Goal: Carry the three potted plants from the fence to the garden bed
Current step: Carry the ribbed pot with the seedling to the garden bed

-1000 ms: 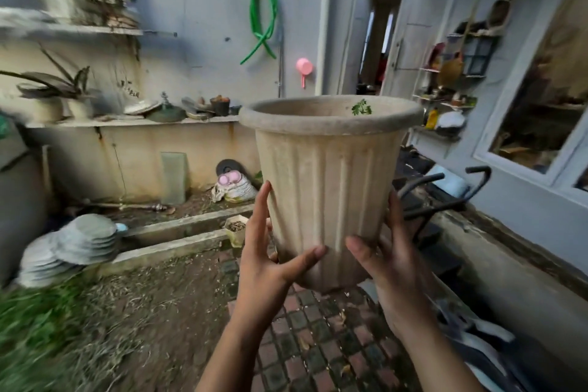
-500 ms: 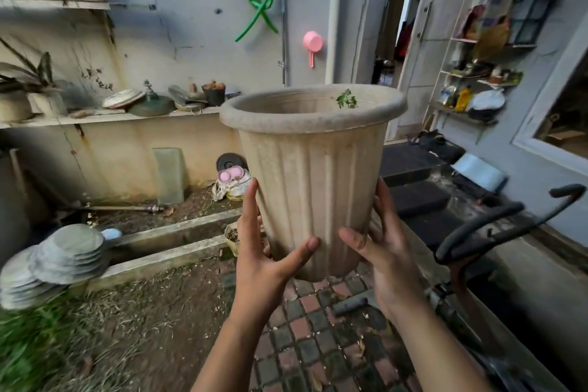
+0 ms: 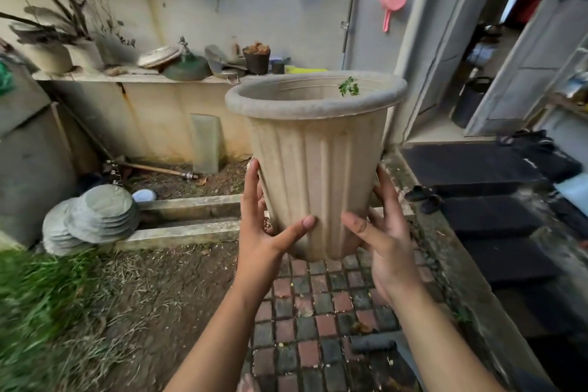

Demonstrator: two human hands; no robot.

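I hold a tall beige ribbed pot (image 3: 318, 162) upright in front of me, well above the ground. A tiny green sprig (image 3: 349, 87) peeks over its rolled rim at the far right side. My left hand (image 3: 264, 232) clasps the pot's lower left side, thumb across the front. My right hand (image 3: 381, 232) clasps the lower right side the same way. The pot's base is partly covered by my fingers. Behind the pot lies a soil bed (image 3: 178, 181) bordered by a concrete curb (image 3: 178, 232).
A brick path (image 3: 318, 312) runs under my arms, with grass (image 3: 35, 312) at the left. Stacked grey lids (image 3: 95, 216) lie by the curb. A wall ledge (image 3: 127, 76) carries pots and clutter. Dark steps (image 3: 493, 216) and an open doorway (image 3: 496, 51) are at the right.
The view has swung left and moved closer to the bed and wall. The bicycle handlebar at the right has left the view. Both hands keep the same hold on the pot.
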